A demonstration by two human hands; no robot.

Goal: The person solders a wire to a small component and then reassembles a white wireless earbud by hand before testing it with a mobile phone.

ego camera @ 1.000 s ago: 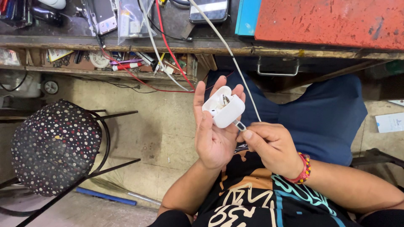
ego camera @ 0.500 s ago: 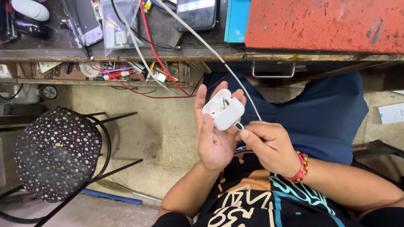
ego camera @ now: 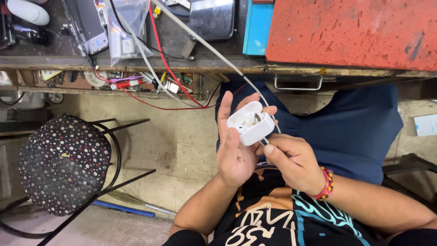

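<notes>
The left hand point(ego camera: 236, 152) cradles the open white case point(ego camera: 250, 123) upright over the lap, grip closed round it, so the right hand point(ego camera: 293, 164), grip pinched on the cable point(ego camera: 214, 52), meets its base.

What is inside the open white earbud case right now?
Inside the white earbud case, held in the left hand, small dark and metallic parts show. The cavity's depth stays hidden. The right hand covers the cable plug below.
</notes>
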